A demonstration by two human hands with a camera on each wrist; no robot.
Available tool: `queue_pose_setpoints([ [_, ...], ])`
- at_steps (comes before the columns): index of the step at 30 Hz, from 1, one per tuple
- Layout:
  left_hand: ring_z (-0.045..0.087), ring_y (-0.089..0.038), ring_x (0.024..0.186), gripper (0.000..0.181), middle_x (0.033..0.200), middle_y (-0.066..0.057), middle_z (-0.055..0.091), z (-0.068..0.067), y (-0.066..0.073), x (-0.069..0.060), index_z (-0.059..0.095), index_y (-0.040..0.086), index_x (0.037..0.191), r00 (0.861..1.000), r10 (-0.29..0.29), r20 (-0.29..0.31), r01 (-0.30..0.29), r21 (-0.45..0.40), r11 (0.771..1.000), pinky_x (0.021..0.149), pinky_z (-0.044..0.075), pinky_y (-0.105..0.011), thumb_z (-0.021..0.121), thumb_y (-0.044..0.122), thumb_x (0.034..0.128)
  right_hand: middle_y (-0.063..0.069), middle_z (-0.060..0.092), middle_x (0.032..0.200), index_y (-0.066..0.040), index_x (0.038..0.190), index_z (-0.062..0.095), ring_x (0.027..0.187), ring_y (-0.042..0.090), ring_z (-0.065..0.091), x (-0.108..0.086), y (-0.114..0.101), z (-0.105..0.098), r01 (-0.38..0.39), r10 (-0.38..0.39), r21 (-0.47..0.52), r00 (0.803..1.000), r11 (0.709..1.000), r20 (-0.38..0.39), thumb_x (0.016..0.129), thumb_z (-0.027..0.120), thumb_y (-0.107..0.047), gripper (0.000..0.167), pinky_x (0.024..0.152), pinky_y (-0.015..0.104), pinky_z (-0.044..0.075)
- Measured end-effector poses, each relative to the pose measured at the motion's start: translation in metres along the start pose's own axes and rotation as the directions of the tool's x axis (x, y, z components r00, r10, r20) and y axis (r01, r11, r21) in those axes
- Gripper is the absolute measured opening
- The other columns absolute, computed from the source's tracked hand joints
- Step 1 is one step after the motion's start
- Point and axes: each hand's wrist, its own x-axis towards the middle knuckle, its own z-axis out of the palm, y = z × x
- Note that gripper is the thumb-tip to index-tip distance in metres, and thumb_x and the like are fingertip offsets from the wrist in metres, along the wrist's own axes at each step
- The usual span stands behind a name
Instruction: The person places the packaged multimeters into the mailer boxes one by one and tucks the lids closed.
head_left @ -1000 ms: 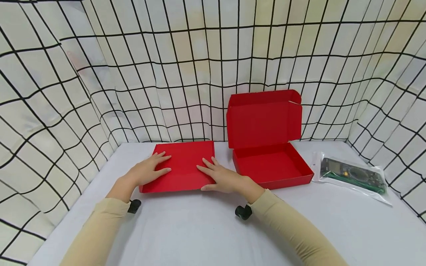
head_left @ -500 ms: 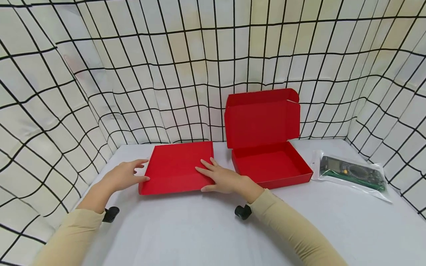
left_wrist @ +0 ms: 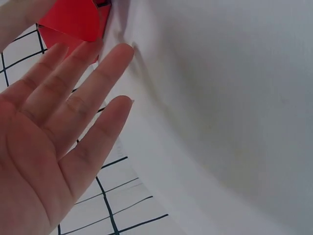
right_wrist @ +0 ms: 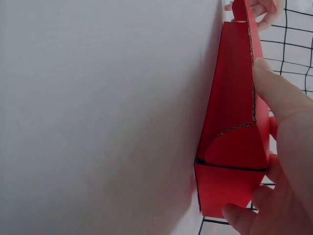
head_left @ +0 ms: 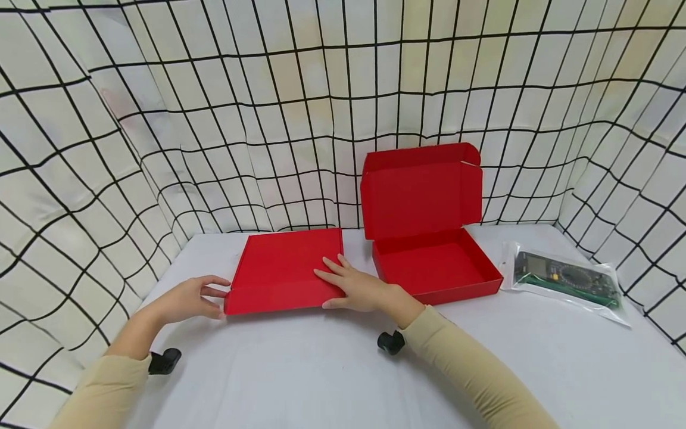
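A flat red box [head_left: 289, 268] lies on the white table with its lid down; the right wrist view shows the front flap of this box [right_wrist: 232, 88] sticking out and a rounded side tab at its corner. My right hand [head_left: 356, 289] rests on the right part of the lid, fingers spread, some reaching over the side edge. At the front left corner is my left hand [head_left: 190, 300], its fingers extended beside the box; whether they touch it is unclear. The left wrist view shows my left hand [left_wrist: 54, 127] with straight fingers near a red tab [left_wrist: 78, 22].
A second red box [head_left: 439, 268] stands right of the first, its lid raised. Farther right, a multimeter [head_left: 568, 279] lies in a clear plastic bag. White netting-patterned cloth walls [head_left: 300, 119] enclose the table [head_left: 300, 375] at the back and sides.
My left hand has come off the lid, moved left, then down toward the box's front left corner. My right hand stays on the lid.
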Motion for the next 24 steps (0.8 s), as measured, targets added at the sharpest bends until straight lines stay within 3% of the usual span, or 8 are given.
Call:
queue_pose_setpoints([
  [7, 0.068, -0.039, 0.108, 0.072, 0.132, -0.036, 0.058, 0.001, -0.004, -0.001, 0.036, -0.011, 0.142, 1.0, 0.017, 0.017, -0.015, -0.088, 0.996, 0.085, 0.057, -0.036, 0.08, 0.006, 0.0872, 0.001, 0.01, 0.172, -0.026, 0.164, 0.029, 0.157, 0.032, 0.0, 0.0, -0.001, 0.0, 0.001, -0.001, 0.005, 1.0, 1.0, -0.005, 0.098, 0.068, -0.046, 0.079, 0.103, 0.039, 0.051],
  [14, 0.069, -0.037, 0.108, 0.071, 0.129, -0.033, 0.062, 0.007, -0.005, 0.003, 0.036, -0.009, 0.14, 1.0, -0.004, 0.031, 0.007, -0.119, 0.993, 0.088, 0.054, -0.041, 0.08, 0.01, 0.0879, 0.002, 0.011, 0.172, -0.026, 0.163, 0.03, 0.157, 0.033, 0.002, 0.001, 0.0, 0.003, 0.002, -0.002, 0.006, 1.0, 1.0, 0.0, 0.097, 0.068, -0.047, 0.08, 0.104, 0.041, 0.05],
  [19, 0.07, -0.031, 0.103, 0.061, 0.123, -0.028, 0.067, 0.005, -0.003, 0.006, 0.034, -0.006, 0.127, 0.999, -0.027, 0.04, 0.031, -0.107, 0.994, 0.086, 0.05, -0.04, 0.078, 0.009, 0.0889, 0.001, 0.01, 0.172, -0.027, 0.164, 0.029, 0.157, 0.032, 0.002, 0.001, 0.0, 0.002, -0.009, 0.009, 0.002, 1.0, 1.0, 0.0, 0.096, 0.069, -0.048, 0.081, 0.103, 0.041, 0.051],
  [24, 0.071, -0.029, 0.099, 0.053, 0.122, -0.027, 0.068, 0.002, -0.001, 0.01, 0.035, -0.004, 0.122, 0.996, -0.013, 0.084, 0.025, -0.143, 0.989, 0.087, 0.049, -0.039, 0.077, 0.005, 0.0888, 0.0, 0.01, 0.172, -0.028, 0.164, 0.029, 0.157, 0.032, 0.002, 0.001, -0.001, -0.001, -0.019, 0.019, -0.007, 1.0, 1.0, -0.002, 0.096, 0.069, -0.047, 0.081, 0.101, 0.04, 0.052],
])
